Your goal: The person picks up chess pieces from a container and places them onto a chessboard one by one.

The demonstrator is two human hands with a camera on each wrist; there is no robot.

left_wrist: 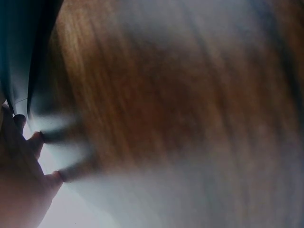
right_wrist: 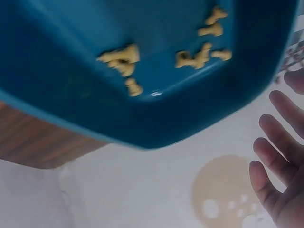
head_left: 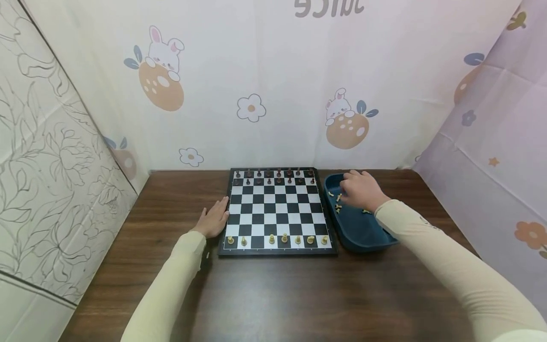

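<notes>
A black-and-white chessboard (head_left: 275, 207) lies flat on the table. My left hand (head_left: 212, 219) rests with straight fingers at its left edge; the left wrist view catches only some fingers (left_wrist: 56, 178). Over the blue tray (head_left: 361, 244) to the board's right is my right hand (head_left: 361, 189), its fingers loosely extended in the right wrist view and nothing seen between them. Loose cream chess pieces (right_wrist: 125, 59) lie on the tray's floor. Along the near row stand several cream pieces (head_left: 284, 238), with a bare square third from the left.
Two rows of dark red-brown chess pieces (head_left: 279, 181) fill the board's far side. The brown wooden table (head_left: 273, 299) ends at a patterned curtain (head_left: 218, 76) behind the board. A curtain wall (head_left: 504, 156) rises on the right, and a floral panel (head_left: 55, 156) on the left.
</notes>
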